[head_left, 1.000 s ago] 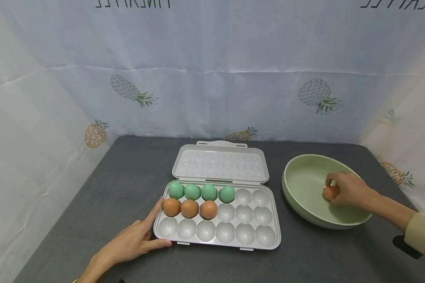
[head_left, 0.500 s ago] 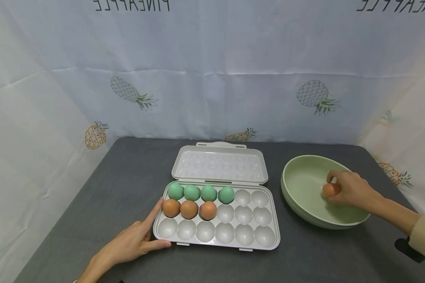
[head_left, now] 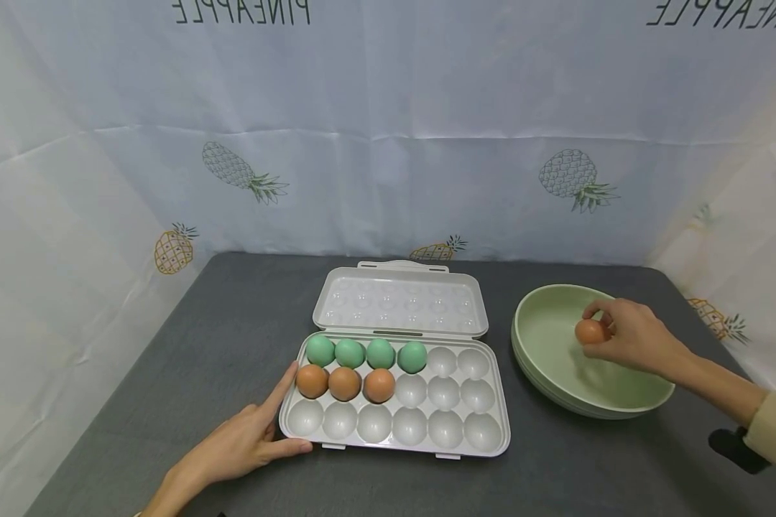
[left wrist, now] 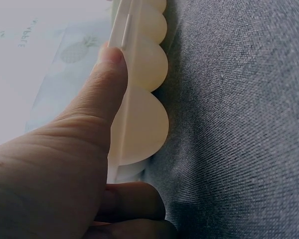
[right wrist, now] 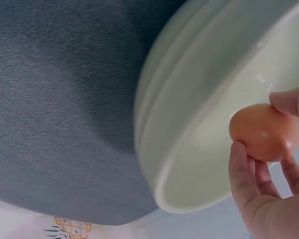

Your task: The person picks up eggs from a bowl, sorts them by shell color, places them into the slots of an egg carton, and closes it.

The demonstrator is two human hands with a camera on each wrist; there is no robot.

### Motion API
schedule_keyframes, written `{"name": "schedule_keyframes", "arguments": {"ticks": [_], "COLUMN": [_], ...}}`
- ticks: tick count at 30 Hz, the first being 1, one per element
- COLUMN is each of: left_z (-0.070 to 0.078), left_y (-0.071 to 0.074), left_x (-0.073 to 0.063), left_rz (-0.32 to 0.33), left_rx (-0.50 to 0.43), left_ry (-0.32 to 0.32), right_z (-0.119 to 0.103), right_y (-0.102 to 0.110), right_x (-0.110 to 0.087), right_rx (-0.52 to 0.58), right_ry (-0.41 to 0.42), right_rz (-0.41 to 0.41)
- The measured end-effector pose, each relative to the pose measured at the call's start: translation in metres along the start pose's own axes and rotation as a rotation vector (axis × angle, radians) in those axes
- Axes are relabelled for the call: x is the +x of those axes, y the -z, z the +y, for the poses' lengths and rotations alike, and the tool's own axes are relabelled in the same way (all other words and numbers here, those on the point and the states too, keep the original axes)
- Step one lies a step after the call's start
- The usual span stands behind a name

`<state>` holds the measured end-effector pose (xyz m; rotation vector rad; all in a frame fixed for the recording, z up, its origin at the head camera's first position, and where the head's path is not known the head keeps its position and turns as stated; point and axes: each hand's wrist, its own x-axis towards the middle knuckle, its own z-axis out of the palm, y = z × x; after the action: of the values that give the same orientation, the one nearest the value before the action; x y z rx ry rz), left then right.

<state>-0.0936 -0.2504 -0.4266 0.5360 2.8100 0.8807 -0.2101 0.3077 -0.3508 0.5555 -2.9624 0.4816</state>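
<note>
My right hand (head_left: 636,339) pinches a brown egg (head_left: 591,332) between thumb and fingers, over the inside of a green bowl (head_left: 550,309). In the right wrist view the egg (right wrist: 264,132) appears near the bowl's rim (right wrist: 209,117). My left hand (head_left: 239,441) rests at the left end of the white egg tray (head_left: 397,446), its thumb (left wrist: 109,64) along the near edge and index finger along the side. Several green eggs (head_left: 380,353) sit in the tray's back row. Three brown eggs (head_left: 345,384) fill the left cups of the middle row.
Behind the tray its lid (head_left: 401,298) lies folded back. The green bowl looks stacked on another of the same kind. Grey cloth (head_left: 252,301) covers the table, and a pineapple-print curtain (head_left: 388,93) hangs behind and at the sides.
My right hand has lifted the brown egg up from the bowl's inside and shifted slightly left. The left hand stays at the tray.
</note>
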Motion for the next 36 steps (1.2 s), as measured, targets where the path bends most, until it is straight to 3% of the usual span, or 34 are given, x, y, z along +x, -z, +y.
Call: {"name": "schedule_keyframes", "arguments": {"ticks": [9, 17, 36], "left_z": [0.0, 0.0, 0.0], "left_y": [0.0, 0.0, -0.001], "left_x": [0.0, 0.0, -0.001], "left_rz": [0.001, 0.003, 0.007], "left_rx": [-0.003, 0.004, 0.007], "left_ry": [-0.005, 0.0, -0.012], "right_z": [-0.021, -0.043, -0.094], "right_y": [0.009, 0.012, 0.003], "right_x": [0.01, 0.016, 0.025], "right_rx": [0.067, 0.137, 0.282], "right_ry": [0.001, -0.038, -0.011], "right_rz": [0.048, 0.029, 0.029]}}
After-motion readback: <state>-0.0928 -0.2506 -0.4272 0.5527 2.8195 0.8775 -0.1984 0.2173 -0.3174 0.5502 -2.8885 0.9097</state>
